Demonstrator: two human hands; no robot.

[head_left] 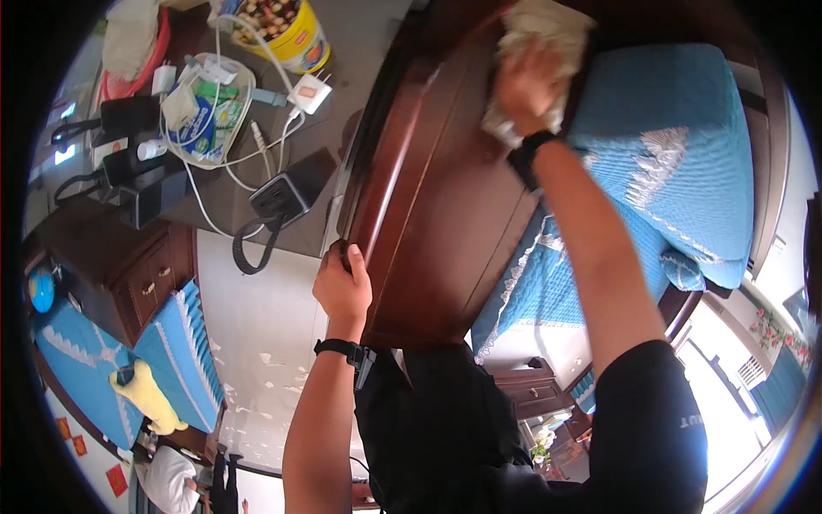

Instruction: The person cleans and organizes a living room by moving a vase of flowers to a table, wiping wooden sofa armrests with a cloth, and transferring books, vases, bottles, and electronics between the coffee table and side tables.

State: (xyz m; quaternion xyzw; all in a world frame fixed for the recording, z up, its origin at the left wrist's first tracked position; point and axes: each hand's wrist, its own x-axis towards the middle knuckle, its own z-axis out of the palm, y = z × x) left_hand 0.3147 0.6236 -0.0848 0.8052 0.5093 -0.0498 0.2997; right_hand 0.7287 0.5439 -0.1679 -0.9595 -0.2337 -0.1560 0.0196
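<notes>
A crumpled cream cloth (548,26) lies against a dark brown wooden panel (454,180) at the upper middle. My right hand (529,86) presses on this cloth with its fingers bunched over it, slightly blurred. Lower down, my left hand (342,289) grips the near left edge of the same wooden piece. Its thumb shows on top, while the other fingers are partly hidden behind the edge. Both wrists wear black straps.
Left of the panel, a grey table (342,111) bears a yellow tub (304,43), white chargers with cables (310,92), a tray (244,111) and black strapped devices (282,199). Blue quilted covers (659,163) drape the seat at right. A person (171,481) is at lower left.
</notes>
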